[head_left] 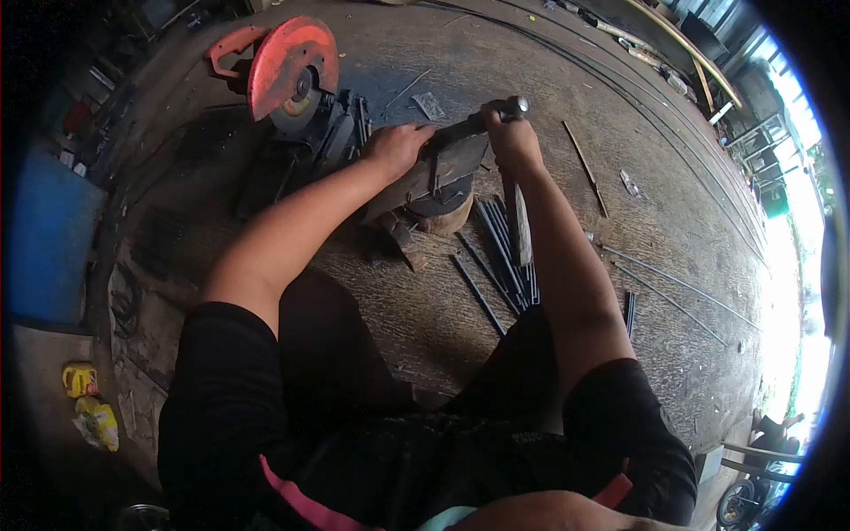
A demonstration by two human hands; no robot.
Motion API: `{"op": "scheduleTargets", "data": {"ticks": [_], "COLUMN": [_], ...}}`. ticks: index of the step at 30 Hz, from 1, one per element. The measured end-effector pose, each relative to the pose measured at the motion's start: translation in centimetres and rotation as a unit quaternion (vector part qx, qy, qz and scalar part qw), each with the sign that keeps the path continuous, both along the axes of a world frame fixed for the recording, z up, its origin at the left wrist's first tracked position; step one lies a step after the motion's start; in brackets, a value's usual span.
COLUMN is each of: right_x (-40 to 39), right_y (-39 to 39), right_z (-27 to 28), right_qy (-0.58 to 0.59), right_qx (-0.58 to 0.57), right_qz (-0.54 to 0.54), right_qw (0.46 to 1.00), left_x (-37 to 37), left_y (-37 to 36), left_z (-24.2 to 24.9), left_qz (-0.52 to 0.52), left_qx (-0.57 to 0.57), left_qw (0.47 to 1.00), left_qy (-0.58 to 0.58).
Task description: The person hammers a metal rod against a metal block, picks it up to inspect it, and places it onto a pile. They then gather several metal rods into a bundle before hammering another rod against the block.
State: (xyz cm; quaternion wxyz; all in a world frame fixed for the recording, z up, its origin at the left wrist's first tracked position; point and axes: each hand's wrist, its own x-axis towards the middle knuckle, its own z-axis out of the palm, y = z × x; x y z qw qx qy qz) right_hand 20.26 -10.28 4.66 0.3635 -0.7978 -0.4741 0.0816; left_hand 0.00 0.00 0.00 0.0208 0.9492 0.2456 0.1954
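The hammer (521, 232) points its handle toward the wearer (425, 460), right of the wooden block (450, 219), long axis running away; the right hand (511, 142) wraps its fingers near the head (517, 108). The left hand (396, 148) touches the metal plate (462, 162); finger pinch unclear

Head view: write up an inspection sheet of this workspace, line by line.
Surface: brown floor, worn and stained.
Job's things: dark metal piece tilted over a round block; hammer, its head at the right hand; dark rods loosely bunched nearby.
Clutter: clear plastic scrap beyond the left hand, another to the right; loose stick.
Grippers: right hand closed around the hammer; left hand on the metal piece's edge, grip unclear.
Cables: dark coil at left, cable or hose unclear.
Surroundings: saw with red guard, blue panel, yellow packets, wheel at lower right.
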Motion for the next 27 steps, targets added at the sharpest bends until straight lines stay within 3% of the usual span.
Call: {"op": "scheduleTargets", "data": {"ticks": [2,3,6,9,12,13,14,15,17,19,21,24,27], "right_x": [0.5,1.4,0.6,-1.8,-1.0,-1.7,-1.7,-1.4,-0.8,-1.0,0.2,4.1,-0.7], "right_y": [0.7,-2.3,-1.9,-3.8,-3.0,-2.7,-2.2,-1.7,-1.8,-3.1,-3.3,-2.2,-6.2], "right_z": [-0.2,0.5,5.3,11.4,10.1,8.9,6.8,3.9,-1.0,0.7,2.6,4.3,13.8], "right_qy": [0.119,0.103,0.083,0.092,0.01,0.016,-0.063,-0.009,0.035,0.085,0.031,0.046,0.113], "right_qx": [-0.053,-0.092,0.155,0.371,0.412,0.4,0.277,0.147,0.004,-0.009,-0.056,0.166,0.363], "right_qz": [-0.024,-0.032,-0.02,0.006,-0.013,-0.002,-0.039,-0.039,-0.004,0.0,-0.032,-0.025,-0.021], "right_qw": [0.991,0.99,0.984,0.924,0.911,0.916,0.958,0.988,0.999,0.996,0.997,0.985,0.924], "left_x": [-0.6,0.3,-0.4,-0.3,0.1,0.1,0.2,0.2,0.6,0.3,0.4,0.5,0.2], "left_y": [1.1,-2.2,-1.2,-1.0,-0.7,-0.8,-1.0,-1.3,-1.2,-2.0,-2.0,-1.5,-1.1], "left_z": [0.0,-1.4,0.2,0.0,-0.5,-0.3,0.0,-0.3,-0.4,0.3,0.7,0.4,-0.2], "left_qz": [0.004,0.003,0.007,-0.005,-0.006,0.005,0.015,0.015,0.031,0.039,0.03,0.028,-0.007], "left_qx": [0.031,-0.008,0.029,-0.006,-0.021,-0.021,-0.02,-0.021,-0.038,-0.052,-0.044,-0.033,-0.025], "left_qw": [0.999,1.0,0.999,1.0,1.0,1.0,0.999,0.999,0.999,0.998,0.999,0.998,1.0], "left_qy": [-0.008,-0.023,-0.011,-0.014,-0.016,0.007,0.028,0.026,0.006,0.018,0.014,0.042,-0.003]}}
